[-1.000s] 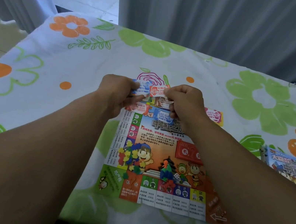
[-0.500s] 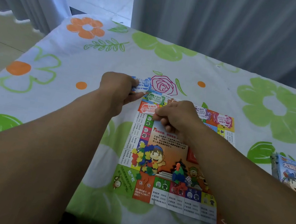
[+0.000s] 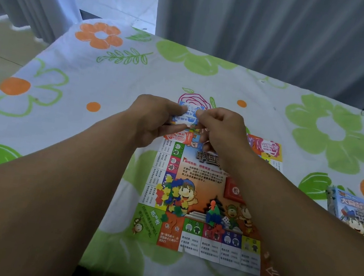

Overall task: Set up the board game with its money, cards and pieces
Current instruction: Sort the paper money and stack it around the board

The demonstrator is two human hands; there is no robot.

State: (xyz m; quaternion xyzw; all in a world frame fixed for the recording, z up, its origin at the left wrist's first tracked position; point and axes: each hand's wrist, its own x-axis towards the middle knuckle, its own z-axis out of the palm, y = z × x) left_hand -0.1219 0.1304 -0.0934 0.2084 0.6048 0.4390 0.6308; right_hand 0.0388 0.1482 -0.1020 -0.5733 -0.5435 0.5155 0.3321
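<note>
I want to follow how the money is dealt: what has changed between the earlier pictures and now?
The right hand, which was down on the far part of the board half a second ago, has come back up to the blue notes and pinches them. The left hand kept holding those notes. The board, the coloured pieces on it and the box stayed put.

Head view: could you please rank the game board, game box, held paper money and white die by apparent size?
Largest to smallest: game board, game box (cut off by the frame), paper money, white die.
</note>
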